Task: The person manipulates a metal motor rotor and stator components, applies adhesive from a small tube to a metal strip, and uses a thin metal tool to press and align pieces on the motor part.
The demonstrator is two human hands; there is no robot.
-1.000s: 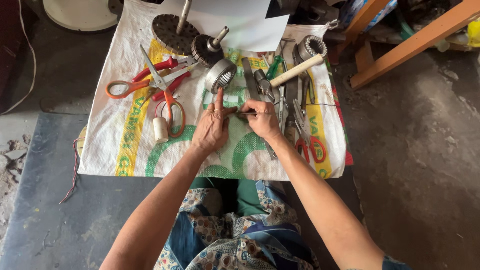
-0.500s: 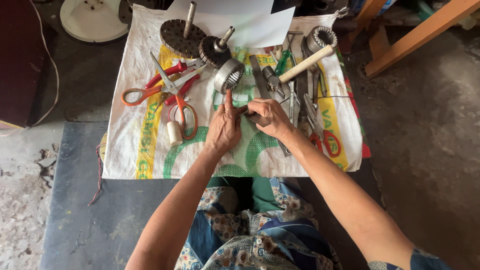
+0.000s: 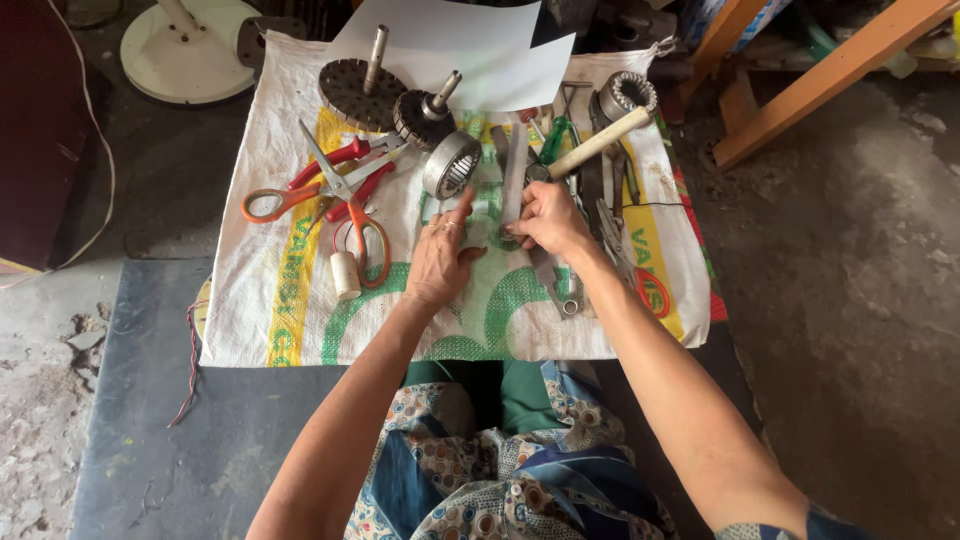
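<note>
Head view looks straight down on a woven sack (image 3: 300, 320) spread over a dark floor, with tools scattered on its far half. Near the middle, the right hand (image 3: 548, 218) is clenched round the near end of a flat grey metal bar (image 3: 514, 172), which runs from the hand toward the far side and lies on or just above the cloth (which of the two I cannot tell). The left hand (image 3: 442, 258) rests just left of it, fingers loosely spread and gripping nothing, its forefinger stretched toward a round stator (image 3: 451, 165) that sits just beyond.

By its look the bar is rigid steel: heavy for its size, stiff, hard-edged, not fragile, and probably a little slick if oily. The flat faces near one end, where the right hand already has it, seem the surest hold; a second hand further along would steady it.

Left of the hands lie orange scissors (image 3: 340, 200), red pliers (image 3: 335, 165) and a small white spool (image 3: 345, 275). On the far side stand two rotors (image 3: 425, 112) with their shafts up, partly under white paper (image 3: 470, 40). To the right are a wooden-handled hammer (image 3: 600, 142), another stator ring (image 3: 627, 95) and a wrench (image 3: 560, 285) beneath the right wrist.

No box, tray or bowl shows; the sack alone carries everything.
</note>
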